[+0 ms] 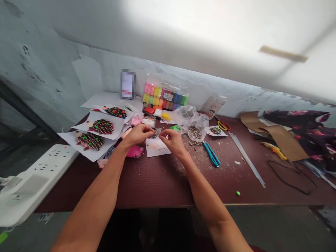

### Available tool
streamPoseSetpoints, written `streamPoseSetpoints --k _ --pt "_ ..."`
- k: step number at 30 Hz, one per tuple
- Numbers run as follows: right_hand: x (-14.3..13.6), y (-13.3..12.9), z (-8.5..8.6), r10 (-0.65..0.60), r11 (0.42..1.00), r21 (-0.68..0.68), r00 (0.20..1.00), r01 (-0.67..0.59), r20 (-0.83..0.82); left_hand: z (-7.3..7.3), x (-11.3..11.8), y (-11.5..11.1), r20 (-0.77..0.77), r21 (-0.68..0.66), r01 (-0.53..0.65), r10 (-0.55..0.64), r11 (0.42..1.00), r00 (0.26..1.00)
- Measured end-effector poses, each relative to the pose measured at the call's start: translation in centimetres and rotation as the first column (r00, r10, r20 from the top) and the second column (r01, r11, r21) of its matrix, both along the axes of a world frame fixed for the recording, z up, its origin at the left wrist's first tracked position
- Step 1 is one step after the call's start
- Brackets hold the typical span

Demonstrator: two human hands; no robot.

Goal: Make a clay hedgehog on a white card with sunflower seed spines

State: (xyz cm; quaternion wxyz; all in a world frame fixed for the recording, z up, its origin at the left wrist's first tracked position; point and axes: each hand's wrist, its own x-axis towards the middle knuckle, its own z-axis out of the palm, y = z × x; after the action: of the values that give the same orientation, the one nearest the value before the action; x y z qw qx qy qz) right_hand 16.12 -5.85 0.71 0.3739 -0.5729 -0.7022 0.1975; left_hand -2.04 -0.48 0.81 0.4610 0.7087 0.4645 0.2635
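Both of my hands meet over the middle of the dark red table, above a small white sheet [157,151] with a faint drawing. My left hand [140,133] pinches the left side of a small clear packet [156,132] with something dark in it. On the packet's right side, the fingers of my right hand [172,140] are pressed together; whether they grip it is hard to make out. Pink clay [135,152] in wrapping lies beside my left wrist. Behind my right hand is green clay [175,128], with a plastic bag of striped seeds [195,132] to its right.
Seed-covered hedgehog pictures [101,126] lie at left near a white power strip [39,178]. Coloured clay packs [165,96] and a phone [128,84] stand behind. Teal pliers [211,154], scissors [223,125], glue sticks [246,159] and a yellow glue gun [275,150] are at right.
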Motion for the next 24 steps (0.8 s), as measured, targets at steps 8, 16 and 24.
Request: streamPoseSetpoints --k 8,16,24 --pt "-0.1 -0.4 0.0 0.083 0.988 -0.152 0.937 -0.033 0.338 -1.1 0.5 0.2 -0.358 0.286 -0.016 0.122 0.958 0.926" --pt "-0.6 -0.7 0.1 0.132 0.984 -0.168 0.878 -0.059 0.461 -1.0 0.5 0.2 -0.385 0.302 -0.012 0.134 0.953 0.913" --pt "-0.7 -0.7 0.2 0.145 0.984 -0.165 0.842 -0.068 0.519 -0.9 0.7 -0.1 -0.352 0.268 -0.019 0.116 0.963 0.929"
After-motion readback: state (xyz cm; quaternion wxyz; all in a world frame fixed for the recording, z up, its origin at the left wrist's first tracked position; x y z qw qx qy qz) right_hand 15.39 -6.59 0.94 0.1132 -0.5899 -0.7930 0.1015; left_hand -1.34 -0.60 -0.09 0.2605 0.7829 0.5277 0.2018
